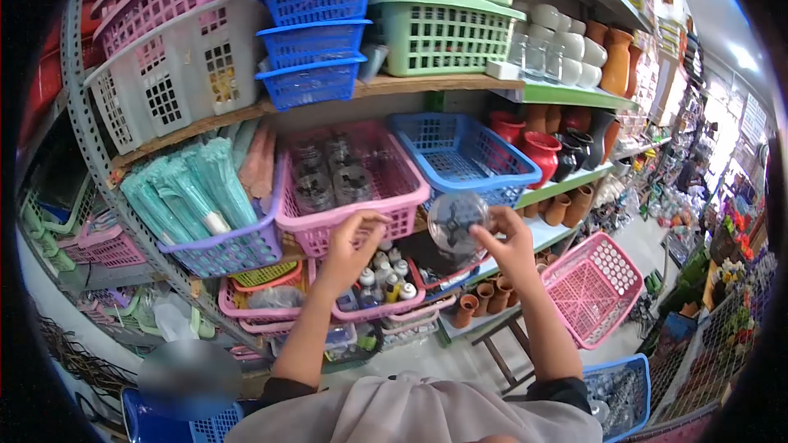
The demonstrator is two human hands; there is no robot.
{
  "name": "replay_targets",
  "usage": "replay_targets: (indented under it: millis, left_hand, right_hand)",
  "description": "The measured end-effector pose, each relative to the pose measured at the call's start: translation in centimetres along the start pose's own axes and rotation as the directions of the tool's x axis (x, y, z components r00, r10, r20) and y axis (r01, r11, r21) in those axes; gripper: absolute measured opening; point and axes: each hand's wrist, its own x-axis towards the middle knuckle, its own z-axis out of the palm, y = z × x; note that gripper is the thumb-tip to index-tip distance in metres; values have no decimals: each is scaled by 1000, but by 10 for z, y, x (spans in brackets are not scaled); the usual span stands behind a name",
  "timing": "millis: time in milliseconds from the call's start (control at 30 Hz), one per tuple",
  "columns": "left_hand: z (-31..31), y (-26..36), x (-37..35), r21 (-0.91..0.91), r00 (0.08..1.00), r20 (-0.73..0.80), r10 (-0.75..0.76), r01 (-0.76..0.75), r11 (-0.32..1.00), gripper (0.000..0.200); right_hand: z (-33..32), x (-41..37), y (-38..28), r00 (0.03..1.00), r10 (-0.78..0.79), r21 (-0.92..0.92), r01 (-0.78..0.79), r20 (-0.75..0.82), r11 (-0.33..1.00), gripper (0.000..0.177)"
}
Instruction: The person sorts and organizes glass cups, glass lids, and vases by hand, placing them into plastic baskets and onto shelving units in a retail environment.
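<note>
My right hand [505,238] pinches the edge of a clear round plastic piece [456,223] with a dark pattern in its middle. Empty and with its fingers apart, my left hand [358,239] is raised before the front rim of a pink basket [349,217]. Several clear round items with dark parts [332,180] lie inside that basket. Just behind the held piece, a blue basket [468,166] rests on the same shelf.
At the left, a purple basket [234,253] holds teal wrapped bundles. Lower baskets contain bottles [382,283]. A pink basket [593,291] and a blue basket [616,398] are at the lower right, near a wooden stool [510,353]. Vases [542,152] line the right shelves.
</note>
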Motion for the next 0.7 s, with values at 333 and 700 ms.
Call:
replay_targets:
  millis: [333,700]
  left_hand:
    - [-97,-33,65,649,979,-23,204,-141,748,25]
    - [-101,-36,62,583,999,-18,-40,43,812,33]
  right_hand:
    - [120,163,0,982,-183,-473,183,46,862,51]
    - [229,335,168,598,-723,-699,678,346,226,38]
